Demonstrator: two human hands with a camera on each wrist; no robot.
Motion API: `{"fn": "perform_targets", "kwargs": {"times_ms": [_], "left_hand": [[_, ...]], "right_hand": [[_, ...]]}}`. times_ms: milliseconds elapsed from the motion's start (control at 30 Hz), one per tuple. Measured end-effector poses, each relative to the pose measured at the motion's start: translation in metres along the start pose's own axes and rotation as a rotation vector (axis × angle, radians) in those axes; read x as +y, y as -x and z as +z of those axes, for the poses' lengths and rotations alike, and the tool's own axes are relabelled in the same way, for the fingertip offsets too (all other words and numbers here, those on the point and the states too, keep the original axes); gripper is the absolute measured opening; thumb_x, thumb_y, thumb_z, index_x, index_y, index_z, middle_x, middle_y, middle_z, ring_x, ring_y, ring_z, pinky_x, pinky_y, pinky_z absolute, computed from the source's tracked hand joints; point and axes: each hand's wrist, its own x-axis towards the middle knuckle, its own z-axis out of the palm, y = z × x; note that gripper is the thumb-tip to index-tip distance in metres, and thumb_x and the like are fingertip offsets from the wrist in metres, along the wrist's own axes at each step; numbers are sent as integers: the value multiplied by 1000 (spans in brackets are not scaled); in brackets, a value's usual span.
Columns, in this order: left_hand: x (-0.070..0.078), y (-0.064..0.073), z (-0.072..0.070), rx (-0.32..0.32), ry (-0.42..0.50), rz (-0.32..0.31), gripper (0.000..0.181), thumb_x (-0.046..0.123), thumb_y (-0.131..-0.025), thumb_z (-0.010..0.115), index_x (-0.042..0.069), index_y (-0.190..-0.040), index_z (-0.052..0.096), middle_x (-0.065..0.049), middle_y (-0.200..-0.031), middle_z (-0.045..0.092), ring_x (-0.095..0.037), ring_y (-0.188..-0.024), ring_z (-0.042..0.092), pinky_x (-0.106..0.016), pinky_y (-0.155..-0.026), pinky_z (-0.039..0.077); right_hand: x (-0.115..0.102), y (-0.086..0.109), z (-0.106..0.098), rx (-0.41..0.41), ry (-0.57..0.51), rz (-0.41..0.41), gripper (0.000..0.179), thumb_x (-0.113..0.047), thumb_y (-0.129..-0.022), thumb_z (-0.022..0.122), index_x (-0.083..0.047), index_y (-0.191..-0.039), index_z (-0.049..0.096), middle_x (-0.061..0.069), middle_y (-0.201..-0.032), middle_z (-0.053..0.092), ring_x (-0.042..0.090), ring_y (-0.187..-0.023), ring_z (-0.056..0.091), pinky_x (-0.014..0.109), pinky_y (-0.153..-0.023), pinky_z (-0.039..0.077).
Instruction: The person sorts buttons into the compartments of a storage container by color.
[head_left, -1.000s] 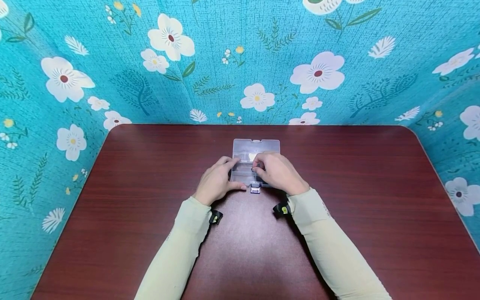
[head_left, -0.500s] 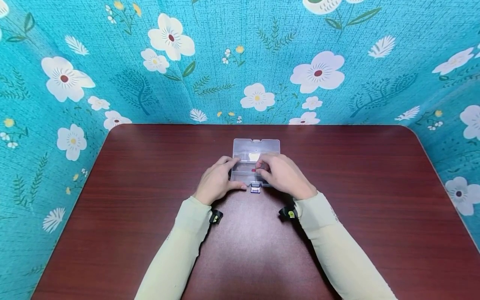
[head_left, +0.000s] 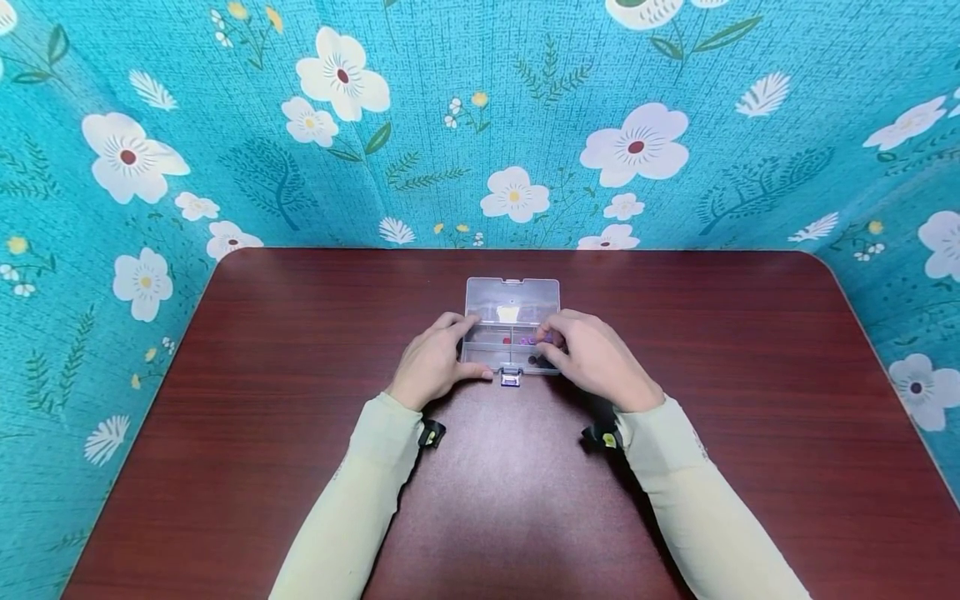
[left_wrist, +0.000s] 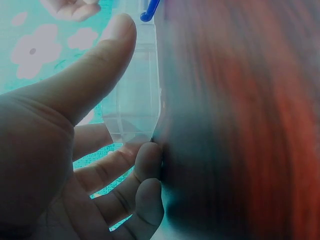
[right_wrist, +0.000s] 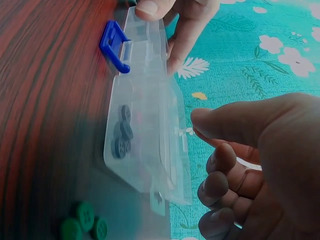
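Observation:
A clear plastic button box (head_left: 487, 358) lies with its lid (head_left: 487, 292) raised at the back. My left hand (head_left: 429, 367) grips its left end, thumb along the front and fingers at the side. Over the right-hand compartments is my right hand (head_left: 596, 354), its fingers loosely bent and thumb near the index finger; nothing shows between them. A red button (head_left: 507, 341) lies in the back left compartment. Purple buttons (head_left: 525, 340) lie in the back right one, partly covered by the right hand. Dark buttons (right_wrist: 125, 131) fill part of the front right compartment.
Green buttons (right_wrist: 85, 215) lie on the table to the right of the box, hidden from the head view. A blue latch (right_wrist: 112, 46) hangs at the box's front. The brown table (head_left: 300, 433) meets a flowered turquoise cloth (head_left: 420, 125) behind.
My right hand has drawn back to the right, away from the box's middle. The red button, earlier at its fingertips, now lies in the back left compartment. The left hand stays put.

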Motion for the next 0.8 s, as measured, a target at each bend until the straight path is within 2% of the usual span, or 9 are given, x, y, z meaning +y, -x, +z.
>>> {"fn": "perform_targets", "kwargs": {"times_ms": [367,800], "left_hand": [[0,0,0,5,1,9,92,50,-74,86,14,-150,49,-6,-136,56,-21,-102,62,-44,-86,52],[0,0,0,0,-3,-2,91,51,-75,85,15,-151,49,-6,-138,55,-22,-105,62,-45,-87,52]], "right_hand": [[11,14,-5,18,9,23,4,-14,-91,73,-13,-94,71,-4,-75,54,12,-64,48,31,-61,40],[22,30,-12,23,31,50,5,-16,-92,73,-13,-95,70,-5,-76,54,12,-67,49,32,-63,41]]}}
